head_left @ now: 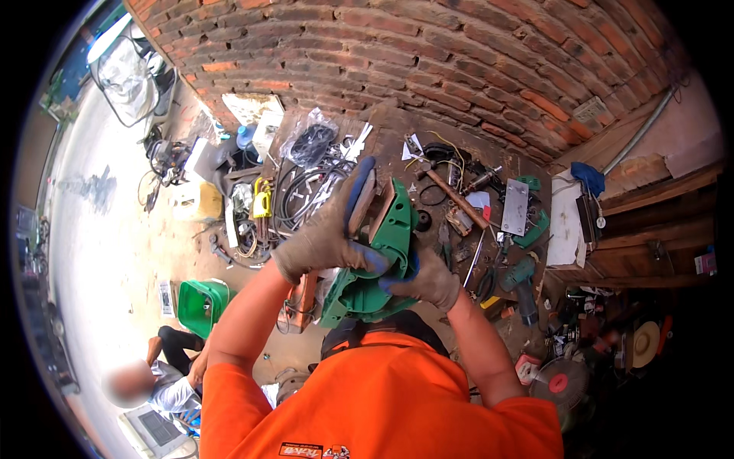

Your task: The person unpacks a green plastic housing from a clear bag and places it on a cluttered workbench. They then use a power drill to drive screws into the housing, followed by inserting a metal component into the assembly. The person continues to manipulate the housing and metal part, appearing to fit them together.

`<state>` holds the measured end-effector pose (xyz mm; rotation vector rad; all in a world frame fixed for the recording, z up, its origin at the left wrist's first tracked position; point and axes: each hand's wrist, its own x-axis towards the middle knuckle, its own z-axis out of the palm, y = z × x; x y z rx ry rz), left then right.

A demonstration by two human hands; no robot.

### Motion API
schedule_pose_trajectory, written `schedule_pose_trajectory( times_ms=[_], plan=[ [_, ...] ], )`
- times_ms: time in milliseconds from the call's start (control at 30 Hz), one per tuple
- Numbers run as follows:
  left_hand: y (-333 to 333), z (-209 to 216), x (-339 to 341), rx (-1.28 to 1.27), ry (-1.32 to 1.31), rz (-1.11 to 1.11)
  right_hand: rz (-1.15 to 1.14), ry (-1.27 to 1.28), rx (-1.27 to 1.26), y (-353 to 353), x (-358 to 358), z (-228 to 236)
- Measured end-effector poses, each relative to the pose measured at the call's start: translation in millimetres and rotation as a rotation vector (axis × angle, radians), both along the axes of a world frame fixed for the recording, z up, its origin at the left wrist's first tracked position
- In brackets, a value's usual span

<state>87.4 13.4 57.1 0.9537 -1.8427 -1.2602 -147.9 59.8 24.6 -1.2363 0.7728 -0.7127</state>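
Observation:
In front of my chest I hold a green machine housing (396,229), a hollow moulded shell with ribs and holes along its edge. My left hand (325,233), in a grey glove with blue on the fingers, grips its left side, fingers pointing up and thumb across the middle. Lower on the right, my right hand (430,281) in a matching glove closes round the housing's edge. A flat brownish surface shows between the left fingers and the shell; I cannot tell whether it is a separate piece.
On the bench beyond lie a hammer (455,197), black cables (294,187), a bagged black item (312,144), a metal plate (515,206) and a drill (521,287). A brick wall (382,61) stands behind. At left are a green bucket (202,306) and a seated person (172,375).

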Motion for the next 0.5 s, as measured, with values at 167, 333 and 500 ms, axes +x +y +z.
schedule_pose_trajectory(
  times_ms=[167, 333, 500],
  plan=[
    [8, 0, -5, 0.191, 0.131, -0.028, -0.021, 0.159, -0.124, 9, -3, -7],
    [8, 11, 2, -0.010, -0.158, -0.056, 0.020, 0.367, -0.358, 8, -11, 9],
    [10, -9, 4, 0.216, 0.190, -0.057, -0.001, 0.445, -0.471, 12, -11, -1]
  ],
)
